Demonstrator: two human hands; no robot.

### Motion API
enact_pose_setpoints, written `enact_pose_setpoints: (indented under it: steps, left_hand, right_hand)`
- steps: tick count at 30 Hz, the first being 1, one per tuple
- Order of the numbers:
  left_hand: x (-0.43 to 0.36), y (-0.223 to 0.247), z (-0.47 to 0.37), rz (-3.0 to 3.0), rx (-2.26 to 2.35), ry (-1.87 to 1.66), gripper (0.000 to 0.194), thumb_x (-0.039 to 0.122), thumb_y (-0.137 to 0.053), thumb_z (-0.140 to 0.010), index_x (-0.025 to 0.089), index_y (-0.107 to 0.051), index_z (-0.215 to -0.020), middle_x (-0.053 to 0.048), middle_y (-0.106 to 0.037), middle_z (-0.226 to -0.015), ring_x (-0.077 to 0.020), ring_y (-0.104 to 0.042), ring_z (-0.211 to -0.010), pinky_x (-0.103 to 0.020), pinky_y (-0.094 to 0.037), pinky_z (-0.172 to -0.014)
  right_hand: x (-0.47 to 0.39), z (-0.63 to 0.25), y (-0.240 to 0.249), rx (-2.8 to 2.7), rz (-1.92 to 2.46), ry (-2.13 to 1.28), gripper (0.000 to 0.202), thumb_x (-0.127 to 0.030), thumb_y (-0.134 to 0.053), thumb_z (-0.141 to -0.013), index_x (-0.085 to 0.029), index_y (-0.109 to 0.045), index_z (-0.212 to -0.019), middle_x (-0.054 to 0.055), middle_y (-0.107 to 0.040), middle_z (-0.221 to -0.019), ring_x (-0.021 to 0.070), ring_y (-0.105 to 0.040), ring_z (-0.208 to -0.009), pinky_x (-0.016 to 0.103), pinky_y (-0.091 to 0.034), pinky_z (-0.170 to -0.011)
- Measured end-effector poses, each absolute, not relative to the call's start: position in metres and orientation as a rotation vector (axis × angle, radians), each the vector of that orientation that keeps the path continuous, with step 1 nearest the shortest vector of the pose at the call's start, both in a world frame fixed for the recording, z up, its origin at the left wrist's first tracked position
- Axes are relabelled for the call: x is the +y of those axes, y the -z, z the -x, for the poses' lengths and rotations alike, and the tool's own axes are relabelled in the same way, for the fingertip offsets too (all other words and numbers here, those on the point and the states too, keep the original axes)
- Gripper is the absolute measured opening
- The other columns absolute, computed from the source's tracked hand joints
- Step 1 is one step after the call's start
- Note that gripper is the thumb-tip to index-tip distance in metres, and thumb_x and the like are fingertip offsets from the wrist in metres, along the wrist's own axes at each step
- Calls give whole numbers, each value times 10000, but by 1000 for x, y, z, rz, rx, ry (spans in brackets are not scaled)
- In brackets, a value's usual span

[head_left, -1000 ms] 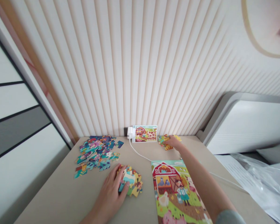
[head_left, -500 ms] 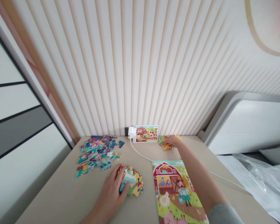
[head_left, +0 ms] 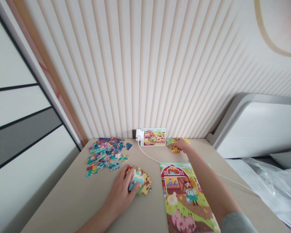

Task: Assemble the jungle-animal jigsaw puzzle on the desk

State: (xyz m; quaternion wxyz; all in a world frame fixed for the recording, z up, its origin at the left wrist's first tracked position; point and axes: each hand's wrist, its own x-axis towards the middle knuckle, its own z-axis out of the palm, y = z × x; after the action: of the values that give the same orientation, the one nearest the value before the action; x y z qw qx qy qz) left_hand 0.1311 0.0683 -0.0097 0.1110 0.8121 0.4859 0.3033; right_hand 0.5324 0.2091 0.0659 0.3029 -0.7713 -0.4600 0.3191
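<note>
My left hand (head_left: 122, 189) rests with its fingers apart on the left side of a pile of yellowish puzzle pieces (head_left: 144, 183). At the back of the table, my right hand (head_left: 181, 144) reaches onto a smaller pile of green and orange pieces (head_left: 174, 149); its fingertips are too small to make out. Under my right forearm lies a partly covered farm puzzle (head_left: 181, 204) with a red barn, a hen, a farmer and pigs. A small card with the farm picture (head_left: 155, 137) stands against the wall.
Blue and purple puzzle pieces (head_left: 106, 152) lie heaped at the back left of the table (head_left: 70, 200). A white charger (head_left: 138, 134) is plugged in beside the card, its cable crossing the table. Clear plastic (head_left: 271, 181) and papers are on the right.
The view has shifted slightly, so the table things appear a little further right and higher. Both hands remain at the same piles.
</note>
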Motion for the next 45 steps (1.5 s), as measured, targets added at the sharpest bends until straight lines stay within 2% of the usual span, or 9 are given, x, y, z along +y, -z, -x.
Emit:
enact_pose_setpoints:
  steps: [6,12,15,19,22,29,37,41,45]
  left_hand:
    - [67,5,-133,-2414,1375,-904,514,431,-587,-985,258,-523,-1464,-132,-469,-1567,-347,-434,-1470,-514,-426,-1163]
    - [67,-5,-132,-2393,1285,-891,532,325,-631,-936,254,-498,-1447,-134,-517,-1496,-338,-466,-1436,-532,-417,-1168]
    - [68,-3,-129,-2356,1273,-915,545,300,-622,-938,250,-475,-1460,-141,-497,-1514,-334,-458,-1447,-535,-411,-1181]
    - [68,4,-127,-2296,1325,-982,698,357,-579,-994,213,-265,-1601,-188,-347,-1639,-353,-313,-1547,-577,-358,-1216]
    - [67,7,-128,-2347,1325,-928,822,404,-599,-994,240,-149,-1662,-183,-196,-1715,-380,-204,-1588,-606,-330,-1224]
    - [64,2,-128,-2448,1314,-871,757,408,-603,-984,289,-270,-1654,-136,-128,-1744,-395,-215,-1584,-592,-336,-1227]
    - [66,2,-128,-2483,1328,-814,725,442,-566,-1007,291,-268,-1650,-143,-172,-1732,-378,-254,-1573,-582,-360,-1214]
    - [67,3,-129,-2490,1332,-822,733,429,-563,-1002,313,-248,-1654,-123,-200,-1727,-370,-276,-1565,-580,-371,-1207]
    - [69,3,-130,-2495,1322,-863,728,404,-572,-988,309,-276,-1647,-108,-227,-1723,-368,-298,-1556,-570,-375,-1206]
  right_hand:
    - [166,-525,-86,-1146,1765,-766,693,-412,-796,-838,-205,-448,-1401,142,-704,-1257,272,-726,-1089,329,-617,-805]
    - [112,-438,-84,-1306,1387,-1100,798,-477,-893,-688,-244,-528,-1359,66,-750,-1117,273,-743,-995,372,-617,-837]
    - [97,-385,-68,-1346,1281,-1274,846,-432,-847,-739,-266,-460,-1473,49,-743,-1144,262,-730,-1007,437,-598,-904]
    - [92,-345,-47,-1650,1484,-993,667,-344,-738,-812,-193,-562,-1437,106,-692,-1319,297,-652,-1215,450,-486,-1094]
    - [91,-333,-38,-1875,1595,-768,706,-366,-658,-869,-135,-501,-1518,172,-624,-1425,325,-566,-1347,455,-427,-1153]
    - [84,-327,-38,-2091,1598,-636,700,-465,-486,-1005,-114,-391,-1603,191,-535,-1525,317,-484,-1427,464,-371,-1196]
    - [74,-356,-52,-2040,1454,-594,574,-460,-405,-1067,-185,-454,-1568,151,-546,-1531,262,-504,-1428,410,-402,-1190]
    - [101,-437,-70,-1900,1827,-249,393,-389,-427,-1048,-268,-663,-1339,68,-679,-1358,202,-623,-1263,331,-463,-1090]
    - [126,-556,-81,-1678,2203,-188,373,-401,-569,-948,-134,-746,-1139,191,-745,-1161,322,-671,-1159,421,-484,-1002]
